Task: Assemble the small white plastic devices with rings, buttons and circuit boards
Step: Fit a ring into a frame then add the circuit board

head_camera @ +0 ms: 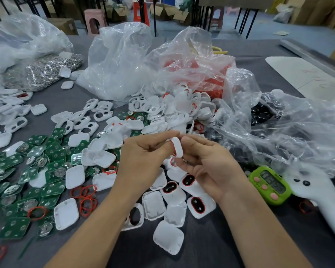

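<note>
My left hand (143, 159) and my right hand (207, 163) meet above the table's middle and together pinch one small white plastic shell (177, 147), held on edge, with a red ring showing along its rim. Below the hands lie white shells with black buttons ringed in red (197, 205) and plain white shell halves (168, 236). Green circuit boards (27, 176) with round metal contacts cover the left of the table. Loose red rings (86, 200) lie between the boards and the shells.
Clear plastic bags (122, 60) of white and red parts stand behind the hands, another bag (290, 132) at the right. A green timer (269, 185) and a white handheld device (321, 196) lie at the right. A bag of metal clips (45, 71) sits far left.
</note>
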Demonstrator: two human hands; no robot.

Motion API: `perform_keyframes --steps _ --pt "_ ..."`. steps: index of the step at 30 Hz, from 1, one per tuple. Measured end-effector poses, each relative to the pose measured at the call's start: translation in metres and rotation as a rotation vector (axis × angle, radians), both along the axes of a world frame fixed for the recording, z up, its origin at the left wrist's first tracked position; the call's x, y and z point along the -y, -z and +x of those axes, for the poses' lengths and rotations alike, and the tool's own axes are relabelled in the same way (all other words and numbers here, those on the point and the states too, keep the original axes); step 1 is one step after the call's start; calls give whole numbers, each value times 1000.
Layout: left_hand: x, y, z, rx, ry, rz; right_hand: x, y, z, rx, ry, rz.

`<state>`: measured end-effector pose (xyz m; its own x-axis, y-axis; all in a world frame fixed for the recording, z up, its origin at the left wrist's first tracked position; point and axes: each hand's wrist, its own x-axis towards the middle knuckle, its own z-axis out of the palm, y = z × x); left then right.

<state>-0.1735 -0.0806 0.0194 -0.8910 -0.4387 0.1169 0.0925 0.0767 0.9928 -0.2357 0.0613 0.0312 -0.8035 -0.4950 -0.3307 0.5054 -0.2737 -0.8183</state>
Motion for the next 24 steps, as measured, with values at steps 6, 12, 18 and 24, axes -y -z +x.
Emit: perform_keyframes --steps 6,12,18,24 --pt "2 -1 -1 8 39 -2 2 3 2 -55 39 70" --pt "1 -7 -3 89 2 336 -5 -3 -3 -21 126 -73" --pt "-1 -8 -2 219 111 406 -6 -5 0 -126 20 -121" --pt "4 -7 -1 297 141 368 -5 -5 1 -297 -12 -39"
